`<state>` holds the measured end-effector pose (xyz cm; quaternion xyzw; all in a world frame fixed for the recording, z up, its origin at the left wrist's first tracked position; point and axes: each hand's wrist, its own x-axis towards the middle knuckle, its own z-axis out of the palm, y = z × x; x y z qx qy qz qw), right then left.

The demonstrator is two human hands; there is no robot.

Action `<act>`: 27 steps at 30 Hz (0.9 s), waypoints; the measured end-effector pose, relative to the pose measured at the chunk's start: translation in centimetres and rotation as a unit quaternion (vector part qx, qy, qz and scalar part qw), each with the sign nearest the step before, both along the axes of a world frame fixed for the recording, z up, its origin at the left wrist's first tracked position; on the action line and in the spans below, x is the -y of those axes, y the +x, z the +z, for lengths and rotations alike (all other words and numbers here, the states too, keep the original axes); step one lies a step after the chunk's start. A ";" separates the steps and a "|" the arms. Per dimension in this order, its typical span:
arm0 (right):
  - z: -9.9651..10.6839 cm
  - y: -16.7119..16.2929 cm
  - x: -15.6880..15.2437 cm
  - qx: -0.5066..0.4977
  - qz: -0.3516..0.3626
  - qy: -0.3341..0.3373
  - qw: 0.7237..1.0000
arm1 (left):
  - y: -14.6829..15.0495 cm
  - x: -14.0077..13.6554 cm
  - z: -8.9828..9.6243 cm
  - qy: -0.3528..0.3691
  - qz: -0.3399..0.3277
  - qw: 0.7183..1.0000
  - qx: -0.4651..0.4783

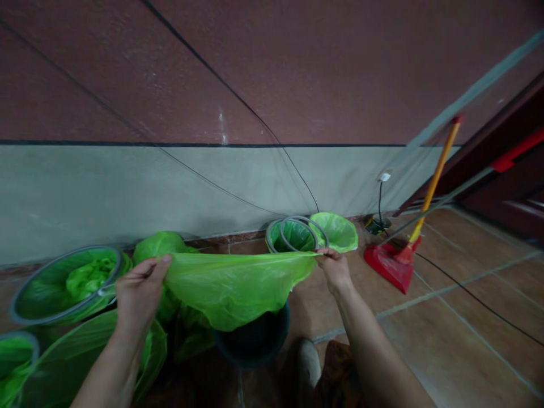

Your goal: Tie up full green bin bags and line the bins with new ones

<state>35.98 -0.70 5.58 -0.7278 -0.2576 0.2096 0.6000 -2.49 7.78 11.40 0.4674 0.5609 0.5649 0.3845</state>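
A thin green plastic bag [238, 283] is stretched sideways, its top edge pulled nearly straight. My left hand [142, 286] pinches one upper corner, thumb against fingers. At the other end, my right hand [334, 267] grips the opposite corner, close to a grey ring [325, 232] leaning on a lined bin. Below the hanging bag stands a dark bin [255, 345], its opening partly covered by the plastic. Whether the bag touches its rim I cannot tell.
Green-lined bins with grey rims [19, 309] and loose green bags [159, 243] crowd the left. Along the wall stand a lined bin [276, 241] and a green-lined container [338, 232]. A red dustpan [393, 266] with a yellow handle is at right; a black cable [467, 297] crosses the floor.
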 end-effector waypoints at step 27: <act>5.0 -6.8 -1.0 -0.143 0.118 0.207 0.961 | 8.6 4.5 -3.8 -0.031 -0.388 0.860 -0.329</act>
